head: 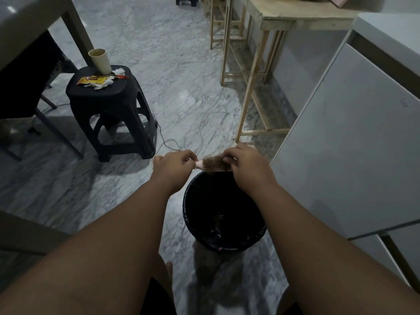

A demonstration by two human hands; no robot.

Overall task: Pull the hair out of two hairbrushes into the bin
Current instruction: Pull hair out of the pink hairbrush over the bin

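Observation:
A pink hairbrush (210, 164) with a brown pad full of hair is held level just above the far rim of a round black bin (189, 214) lined with a dark bag. My left hand (173, 167) grips the brush's handle end. My right hand (246, 165) pinches the hair at the head's right end. Some dark clumps lie at the bottom of the bin. Only one brush is in view.
A black plastic stool (109, 105) at the left carries a paper cup (101, 61) and wrappers. A white cabinet (354, 144) stands close on the right. Wooden table legs (250, 87) rise beyond the bin. Thin cables (204, 119) trail over the marble floor.

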